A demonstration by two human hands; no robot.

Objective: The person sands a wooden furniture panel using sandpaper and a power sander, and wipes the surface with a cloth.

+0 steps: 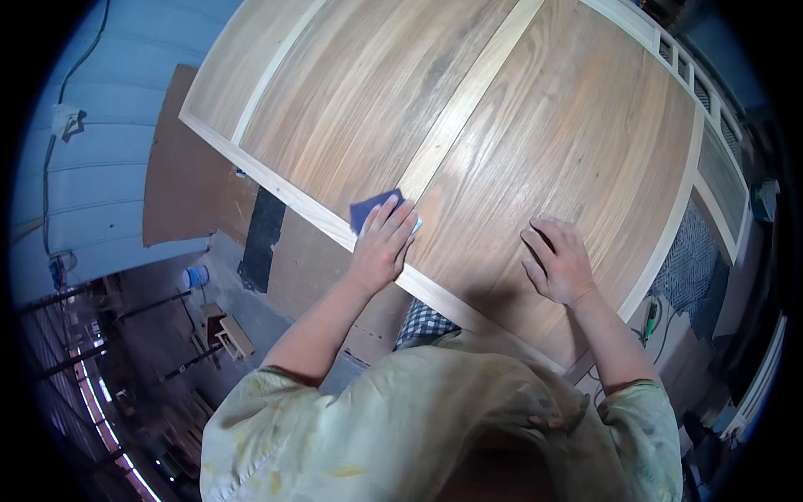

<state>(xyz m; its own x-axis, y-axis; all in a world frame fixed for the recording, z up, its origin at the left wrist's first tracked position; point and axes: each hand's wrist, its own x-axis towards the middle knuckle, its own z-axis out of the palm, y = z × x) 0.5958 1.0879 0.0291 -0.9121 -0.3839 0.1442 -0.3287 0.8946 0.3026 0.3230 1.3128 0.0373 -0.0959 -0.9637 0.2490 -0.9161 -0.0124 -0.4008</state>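
A large wooden panel [502,167] with long grain lies before me, framed by paler strips and crossed by a pale middle strip [460,105]. Near its close left edge, my left hand [383,243] presses a dark blue-purple piece of sandpaper [365,211] flat on the wood, fingers laid over it. A small light-blue bit shows beside those fingers; what it is I cannot make out. Farther right, my right hand [562,258] rests on the panel's surface, fingers loosely bent and thumb apart, with nothing seen in it.
Brown board [196,167] lies beyond the panel's left edge. On the floor at left stand a blue-and-white bucket [196,277] and a small wooden piece [236,336]. To the right are patterned cloth [690,255], a green-handled tool [651,320] and a cable.
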